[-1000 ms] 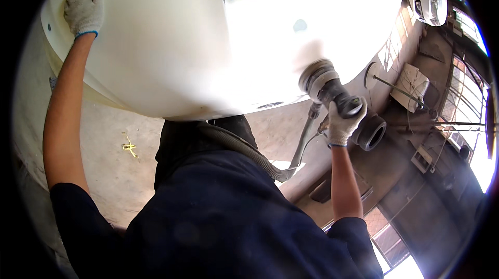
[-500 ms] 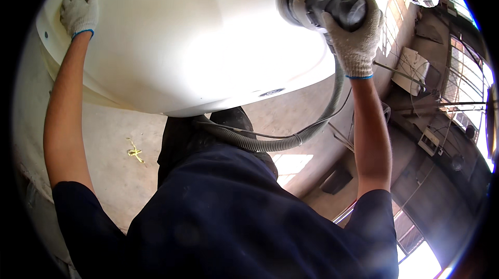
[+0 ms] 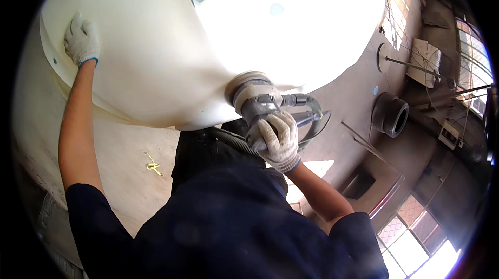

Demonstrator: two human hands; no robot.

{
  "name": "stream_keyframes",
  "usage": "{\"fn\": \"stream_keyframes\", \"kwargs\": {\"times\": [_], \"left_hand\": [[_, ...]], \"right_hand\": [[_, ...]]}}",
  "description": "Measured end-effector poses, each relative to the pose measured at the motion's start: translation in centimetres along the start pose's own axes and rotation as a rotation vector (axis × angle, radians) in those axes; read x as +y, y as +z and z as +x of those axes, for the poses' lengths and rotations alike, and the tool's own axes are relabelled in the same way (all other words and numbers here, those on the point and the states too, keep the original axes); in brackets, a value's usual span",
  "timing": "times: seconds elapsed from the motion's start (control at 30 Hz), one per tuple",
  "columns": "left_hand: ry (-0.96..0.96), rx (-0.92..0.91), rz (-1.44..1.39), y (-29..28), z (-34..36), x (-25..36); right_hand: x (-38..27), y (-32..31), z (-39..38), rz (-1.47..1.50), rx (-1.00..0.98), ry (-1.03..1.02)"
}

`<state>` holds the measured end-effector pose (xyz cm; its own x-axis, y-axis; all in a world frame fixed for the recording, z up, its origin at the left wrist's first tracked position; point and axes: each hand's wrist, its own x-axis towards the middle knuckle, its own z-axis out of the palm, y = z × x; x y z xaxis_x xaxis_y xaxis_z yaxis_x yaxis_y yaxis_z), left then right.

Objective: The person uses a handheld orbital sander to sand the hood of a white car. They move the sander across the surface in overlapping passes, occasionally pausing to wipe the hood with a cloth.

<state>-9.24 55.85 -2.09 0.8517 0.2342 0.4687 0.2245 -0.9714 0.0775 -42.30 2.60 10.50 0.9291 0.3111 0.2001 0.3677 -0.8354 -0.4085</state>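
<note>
A large white curved car panel (image 3: 145, 45) fills the upper part of the head view, with a few grey-green patches on it. My right hand (image 3: 280, 141), in a white knitted glove with a blue cuff, is wrapped round the rear of a grey round-pad sander (image 3: 258, 103). The sander's pad is tilted against the panel's near edge. A ribbed hose (image 3: 313, 106) runs from the tool and curves back past my legs. At the far left, my left hand (image 3: 82, 41), gloved the same way, lies on the panel near its rim, fingers stretched out and holding nothing.
Tyres (image 3: 387, 115) stand on the floor to the right, near a pole with a round base (image 3: 383, 58). Behind them leans a pale, battered panel (image 3: 424, 63). A dark box-like object (image 3: 358, 184) sits lower right. Knotted yellow cord (image 3: 152, 166) lies on the floor at left.
My right hand has brought the sander from the panel's upper right down to its near edge, closer to my body. My left hand stays on the panel. The view has shifted slightly.
</note>
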Motion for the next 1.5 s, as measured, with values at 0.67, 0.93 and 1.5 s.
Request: {"fn": "stream_keyframes", "kwargs": {"times": [0.67, 0.93, 1.5], "left_hand": [[0.038, -0.870, -0.408, -19.8, -26.4, 22.7], [0.034, -0.769, -1.142, -29.3, -26.2, 32.5], [0.124, -0.719, -1.044, -28.7, -28.8, 15.8]], "right_hand": [[10.2, -9.4, 2.9, 0.056, 0.250, 0.447], [0.8, -5.6, 6.1, 0.110, 0.155, 0.036], [-7.2, 0.3, 6.1, 0.137, -0.480, 0.126]]}}
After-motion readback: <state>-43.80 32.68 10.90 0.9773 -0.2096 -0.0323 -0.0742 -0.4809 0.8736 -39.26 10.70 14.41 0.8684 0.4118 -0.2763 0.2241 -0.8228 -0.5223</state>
